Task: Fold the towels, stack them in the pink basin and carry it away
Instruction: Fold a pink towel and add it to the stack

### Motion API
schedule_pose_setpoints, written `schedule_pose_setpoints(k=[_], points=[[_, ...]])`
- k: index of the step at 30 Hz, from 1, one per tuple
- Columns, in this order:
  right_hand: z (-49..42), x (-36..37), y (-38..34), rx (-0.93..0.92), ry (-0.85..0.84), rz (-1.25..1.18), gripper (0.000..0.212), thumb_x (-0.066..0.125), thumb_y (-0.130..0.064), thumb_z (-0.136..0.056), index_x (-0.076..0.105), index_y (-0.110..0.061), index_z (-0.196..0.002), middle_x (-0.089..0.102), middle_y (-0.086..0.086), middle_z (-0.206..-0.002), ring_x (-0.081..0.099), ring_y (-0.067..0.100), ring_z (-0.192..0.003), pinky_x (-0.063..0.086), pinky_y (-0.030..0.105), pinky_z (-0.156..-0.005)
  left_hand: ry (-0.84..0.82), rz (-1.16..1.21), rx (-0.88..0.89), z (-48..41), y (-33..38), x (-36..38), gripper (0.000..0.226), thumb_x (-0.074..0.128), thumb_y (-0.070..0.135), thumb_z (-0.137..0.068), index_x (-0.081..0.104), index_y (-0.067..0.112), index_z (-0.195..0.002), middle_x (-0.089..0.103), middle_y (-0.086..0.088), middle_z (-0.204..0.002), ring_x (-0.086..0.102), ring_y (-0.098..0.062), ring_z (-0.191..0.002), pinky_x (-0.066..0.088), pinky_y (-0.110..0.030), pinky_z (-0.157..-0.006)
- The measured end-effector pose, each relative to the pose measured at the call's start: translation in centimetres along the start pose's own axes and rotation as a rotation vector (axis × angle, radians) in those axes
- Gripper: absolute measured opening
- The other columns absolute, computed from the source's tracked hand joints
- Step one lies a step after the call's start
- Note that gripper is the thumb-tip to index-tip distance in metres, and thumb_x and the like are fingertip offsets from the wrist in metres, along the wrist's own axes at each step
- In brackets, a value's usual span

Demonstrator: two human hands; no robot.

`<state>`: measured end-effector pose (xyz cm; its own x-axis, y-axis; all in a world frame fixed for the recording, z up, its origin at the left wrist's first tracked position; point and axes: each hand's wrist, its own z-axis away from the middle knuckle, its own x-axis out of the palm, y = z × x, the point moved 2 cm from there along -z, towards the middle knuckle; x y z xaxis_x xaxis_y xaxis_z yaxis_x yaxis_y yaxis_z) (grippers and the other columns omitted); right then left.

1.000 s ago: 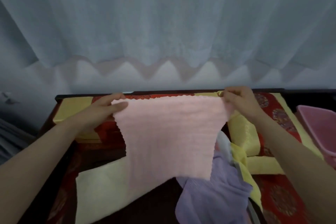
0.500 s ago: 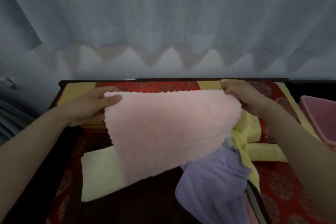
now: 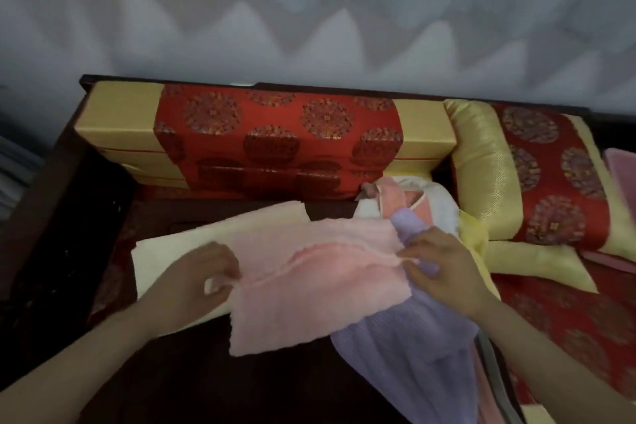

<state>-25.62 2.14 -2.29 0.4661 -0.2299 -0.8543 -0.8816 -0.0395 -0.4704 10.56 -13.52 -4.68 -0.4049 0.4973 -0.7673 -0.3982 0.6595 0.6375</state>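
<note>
A pink towel (image 3: 320, 289) lies folded over itself, partly on a cream towel (image 3: 186, 248) and partly on a purple towel (image 3: 406, 348). My left hand (image 3: 203, 275) pinches the pink towel's left edge. Gripping its right edge is my right hand (image 3: 440, 268). Behind my right hand sits a heap of more towels (image 3: 413, 203), pink, white and yellow. A corner of the pink basin (image 3: 621, 169) shows at the far right edge.
A red and gold bolster cushion (image 3: 275, 138) lies along the back of the dark wooden seat (image 3: 69, 217). Another red and gold pillow (image 3: 537, 175) rests at the right. A pale curtain (image 3: 309, 10) hangs behind.
Both hands have brought the pink towel down from being held up spread out, and it now lies folded on the other towels. The view has tilted downward.
</note>
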Motion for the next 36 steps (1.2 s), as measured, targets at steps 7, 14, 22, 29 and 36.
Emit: schedule_pose_setpoints(k=[7, 14, 22, 29, 36], points=[[4.6, 2.3, 1.9, -0.117, -0.157, 0.079, 0.008, 0.069, -0.02, -0.072, 0.07, -0.028, -0.074, 0.065, -0.012, -0.079, 0.051, 0.005, -0.08, 0.026, 0.012, -0.074, -0.116, -0.223, 0.18, 4.8, -0.3, 7.1, 0.022, 0.064, 0.017, -0.063, 0.053, 0.025, -0.08, 0.059, 0.009, -0.089, 0.05, -0.009, -0.088, 0.032, -0.019, -0.072], [4.6, 1.5, 2.4, -0.086, 0.023, 0.011, 0.003, 0.07, -0.013, -0.067, 0.068, -0.015, -0.068, 0.064, -0.006, -0.078, 0.056, 0.015, -0.075, 0.042, 0.032, -0.069, 0.114, -0.127, 0.206, 4.7, 1.4, 7.8, 0.03, 0.071, 0.008, -0.058, 0.047, 0.019, -0.072, 0.06, 0.002, -0.08, 0.051, -0.015, -0.077, 0.034, -0.024, -0.066], [5.4, 2.8, 2.8, -0.138, -0.065, 0.107, 0.002, 0.065, -0.014, -0.065, 0.064, -0.016, -0.064, 0.062, -0.005, -0.074, 0.051, 0.017, -0.075, 0.036, 0.03, -0.067, 0.037, -0.249, 0.255, 6.1, 0.6, 10.5, 0.027, 0.069, 0.017, -0.06, 0.048, 0.021, -0.077, 0.059, 0.003, -0.085, 0.054, -0.019, -0.08, 0.039, -0.031, -0.068], [2.2, 1.8, 2.4, -0.001, -0.03, 0.074, 0.02, 0.059, -0.036, -0.08, 0.054, -0.028, -0.063, 0.047, -0.02, -0.065, 0.038, 0.003, -0.068, 0.032, 0.029, -0.061, 0.06, 0.107, -0.162, 4.1, -0.9, 8.3, 0.02, 0.064, 0.048, -0.081, 0.058, 0.029, -0.078, 0.057, 0.02, -0.092, 0.056, 0.001, -0.09, 0.046, -0.022, -0.077], [-5.6, 5.8, 3.8, 0.43, -0.564, 0.283, 0.067, 0.057, -0.054, -0.076, 0.046, -0.024, -0.135, 0.041, 0.002, -0.138, 0.032, 0.027, -0.128, 0.033, 0.046, -0.103, 0.307, 0.399, -1.013, -2.4, -1.2, 6.6, 0.03, 0.08, 0.024, -0.071, 0.06, 0.009, -0.088, 0.055, -0.004, -0.081, 0.053, -0.022, -0.078, 0.038, -0.027, -0.066]])
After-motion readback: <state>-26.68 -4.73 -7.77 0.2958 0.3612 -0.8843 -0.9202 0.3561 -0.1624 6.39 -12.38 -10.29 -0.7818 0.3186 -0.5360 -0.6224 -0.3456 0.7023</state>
